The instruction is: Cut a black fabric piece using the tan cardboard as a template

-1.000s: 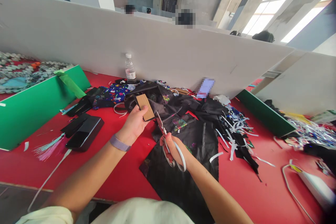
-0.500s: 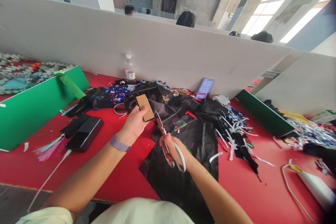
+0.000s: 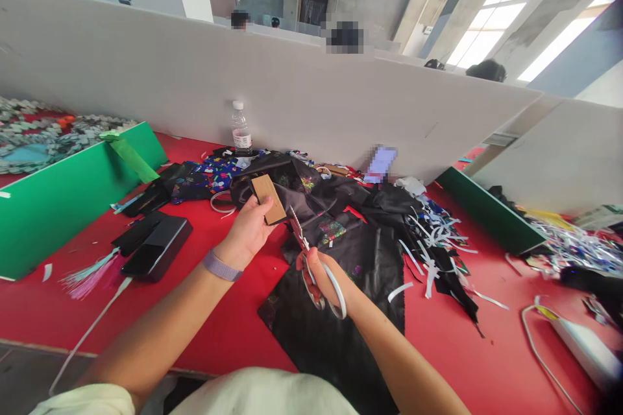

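Between the thumb and fingers of my left hand point(image 3: 249, 225) is a tan cardboard rectangle point(image 3: 270, 198) with a thin dark edge along its lower end. My right hand point(image 3: 325, 279) grips a pair of scissors point(image 3: 337, 292) by the white handles. The scissor blades point up and away, just right of the cardboard and apart from it. Beneath both lies black fabric point(image 3: 350, 331) with small multicoloured prints, spread towards my body. More crumpled black cloth point(image 3: 292, 175) is heaped behind the cardboard.
A water bottle point(image 3: 241, 130) stands against the grey partition point(image 3: 292, 91). At left are a black phone point(image 3: 148, 253) on a dark box, a cable and a green divider point(image 3: 82, 201). White strips point(image 3: 433, 272) and scraps lie at right, near a white power strip point(image 3: 584, 337). Heads show beyond the partition.
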Motion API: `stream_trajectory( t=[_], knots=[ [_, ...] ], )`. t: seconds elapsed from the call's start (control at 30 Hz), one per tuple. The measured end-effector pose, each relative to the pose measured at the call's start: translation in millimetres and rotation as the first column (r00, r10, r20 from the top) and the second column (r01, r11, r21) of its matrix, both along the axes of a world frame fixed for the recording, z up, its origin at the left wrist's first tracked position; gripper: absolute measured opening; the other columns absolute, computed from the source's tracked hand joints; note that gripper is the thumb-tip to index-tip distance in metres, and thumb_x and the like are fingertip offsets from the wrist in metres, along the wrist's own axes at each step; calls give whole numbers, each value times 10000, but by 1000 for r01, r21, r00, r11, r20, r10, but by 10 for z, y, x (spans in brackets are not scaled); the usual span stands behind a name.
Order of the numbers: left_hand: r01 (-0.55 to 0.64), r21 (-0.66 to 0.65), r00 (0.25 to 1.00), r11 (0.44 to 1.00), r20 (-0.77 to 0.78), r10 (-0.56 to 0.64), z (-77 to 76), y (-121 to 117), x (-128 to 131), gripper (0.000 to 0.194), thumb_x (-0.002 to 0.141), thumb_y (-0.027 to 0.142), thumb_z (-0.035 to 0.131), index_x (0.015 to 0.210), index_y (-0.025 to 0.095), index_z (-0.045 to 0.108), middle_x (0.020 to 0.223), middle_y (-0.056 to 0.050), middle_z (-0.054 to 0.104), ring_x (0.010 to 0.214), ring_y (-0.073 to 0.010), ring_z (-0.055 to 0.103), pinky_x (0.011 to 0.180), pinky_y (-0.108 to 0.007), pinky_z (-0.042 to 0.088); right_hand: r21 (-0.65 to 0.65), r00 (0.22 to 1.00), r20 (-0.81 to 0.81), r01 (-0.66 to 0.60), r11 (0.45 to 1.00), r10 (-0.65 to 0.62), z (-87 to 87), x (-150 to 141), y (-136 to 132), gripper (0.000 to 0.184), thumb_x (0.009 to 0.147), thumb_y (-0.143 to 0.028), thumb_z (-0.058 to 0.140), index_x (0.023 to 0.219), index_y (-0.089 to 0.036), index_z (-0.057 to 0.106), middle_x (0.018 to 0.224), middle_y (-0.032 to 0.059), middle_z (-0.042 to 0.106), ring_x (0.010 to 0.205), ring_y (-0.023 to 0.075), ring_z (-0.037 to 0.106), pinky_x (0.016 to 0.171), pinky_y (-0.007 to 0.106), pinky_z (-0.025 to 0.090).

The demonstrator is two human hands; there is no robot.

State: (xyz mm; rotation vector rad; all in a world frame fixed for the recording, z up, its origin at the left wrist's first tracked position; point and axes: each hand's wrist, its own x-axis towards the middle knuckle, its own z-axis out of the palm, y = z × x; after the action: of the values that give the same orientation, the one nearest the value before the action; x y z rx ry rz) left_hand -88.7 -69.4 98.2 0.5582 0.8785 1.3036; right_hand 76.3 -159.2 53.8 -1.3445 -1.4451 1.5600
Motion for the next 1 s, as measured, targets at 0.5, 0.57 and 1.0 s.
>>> stream_trajectory(
  t=[0.5,0.57,1.0],
  knots=[
    [-24,-27,999,999,28,25,70,-32,23,110,804,117,649,842,194,580,859,7,670,772,-134,640,744,-309,559,29,1000,0,-7,1000,7,33,4,0,699,798,-853,253,814,-200,503,566,-60,360,393,77,344,362,225,355],
    [-23,-27,999,999,29,24,75,-32,22,107,812,115,640,859,193,583,857,7,671,770,-128,638,729,-291,559,32,1000,-1,-12,999,12,50,3,-3,702,798,-854,251,821,-200,508,564,-58,364,396,79,346,366,228,357],
    [-18,-1,999,1000,27,18,59,-23,-3,160,802,124,655,935,194,602,877,12,672,784,-122,640,704,-269,559,13,1000,-5,-8,1000,8,69,8,-1,757,770,-883,221,824,-185,510,560,-59,361,391,75,364,362,214,340]
  ],
)
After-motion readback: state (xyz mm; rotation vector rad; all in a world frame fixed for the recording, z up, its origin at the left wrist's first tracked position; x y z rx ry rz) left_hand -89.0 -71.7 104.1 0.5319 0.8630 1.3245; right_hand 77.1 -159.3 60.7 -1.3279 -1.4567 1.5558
